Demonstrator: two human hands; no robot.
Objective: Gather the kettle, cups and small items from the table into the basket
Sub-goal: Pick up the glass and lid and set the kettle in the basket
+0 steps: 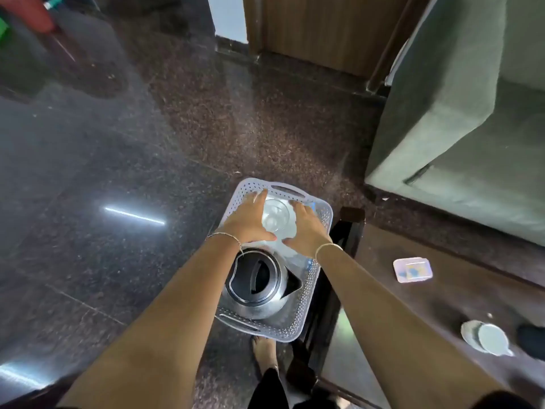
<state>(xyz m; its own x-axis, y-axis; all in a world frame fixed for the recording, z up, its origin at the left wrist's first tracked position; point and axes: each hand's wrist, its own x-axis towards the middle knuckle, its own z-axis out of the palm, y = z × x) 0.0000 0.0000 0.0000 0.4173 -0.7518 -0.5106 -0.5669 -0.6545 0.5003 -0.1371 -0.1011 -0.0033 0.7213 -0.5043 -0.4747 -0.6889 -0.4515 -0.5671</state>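
A pale perforated plastic basket (306,314) stands on the dark floor beside the table. A steel kettle (259,286) with a black lid lies in its near half. In the far half, my left hand (246,219) and my right hand (305,227) hold a clear glass cup (275,216) on a white saucer from both sides, down inside the basket. On the dark wooden table (436,287) at the right remain a small clear lidded box (413,270) and a white cup on a saucer (486,338).
A green sofa (460,113) stands behind the table at the right. A wooden door (324,31) is at the back. My bare foot (264,352) is just below the basket. A dark object (532,340) lies at the table's right edge.
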